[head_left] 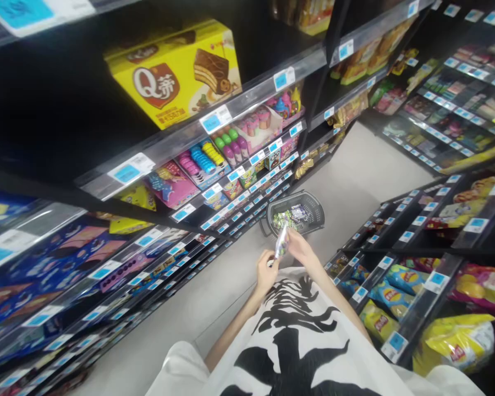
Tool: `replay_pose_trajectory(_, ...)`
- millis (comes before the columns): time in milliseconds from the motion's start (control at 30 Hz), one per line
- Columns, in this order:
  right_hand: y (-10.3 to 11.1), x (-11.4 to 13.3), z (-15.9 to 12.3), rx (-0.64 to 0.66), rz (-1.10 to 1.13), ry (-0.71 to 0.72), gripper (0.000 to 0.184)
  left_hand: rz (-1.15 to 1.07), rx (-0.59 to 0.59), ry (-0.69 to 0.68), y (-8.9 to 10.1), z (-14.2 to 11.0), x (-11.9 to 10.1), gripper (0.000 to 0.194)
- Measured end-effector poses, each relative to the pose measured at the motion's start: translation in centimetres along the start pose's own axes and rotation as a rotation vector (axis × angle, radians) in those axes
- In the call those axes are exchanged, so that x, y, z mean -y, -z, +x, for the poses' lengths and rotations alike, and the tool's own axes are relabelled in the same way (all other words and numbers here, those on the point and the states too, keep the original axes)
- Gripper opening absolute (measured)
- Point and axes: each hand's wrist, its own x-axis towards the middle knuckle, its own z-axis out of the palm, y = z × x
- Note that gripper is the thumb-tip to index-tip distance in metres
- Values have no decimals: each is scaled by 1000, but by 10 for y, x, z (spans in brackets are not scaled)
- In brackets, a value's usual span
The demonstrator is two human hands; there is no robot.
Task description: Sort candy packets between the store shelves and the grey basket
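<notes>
Both my hands are together in front of my body, holding a small shiny snack packet with purple and green on it. My left hand has its fingers closed at the packet's lower left edge. On the other side, my right hand grips the packet from the right. Just beyond them, a dark grey shopping basket stands on the floor. Inside it lie green packets and silvery-purple packets. The packet's print is too small to read.
Shelves line the aisle on both sides. At the left is a large yellow cake box above boxed candies; at the right are chip bags. Grey floor runs between the shelves, with more racks at the far right.
</notes>
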Motion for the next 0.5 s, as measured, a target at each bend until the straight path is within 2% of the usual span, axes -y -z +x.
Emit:
replay_pose_trajectory(100,15,7,0,-58,25,24,40,-191,34,264,-5,15,15,32)
replay_pose_trajectory(200,34,13,3,-159,-23,-30,43,-226,204,382,-13,36,31,45)
replay_pose_trajectory(367,84,21,27,-282,-74,-91,40,44,546,381,-28,67,53,37)
replay_pose_trajectory(500,140,35,54,-363,-130,-88,35,275,609,360,-40,88,65,28)
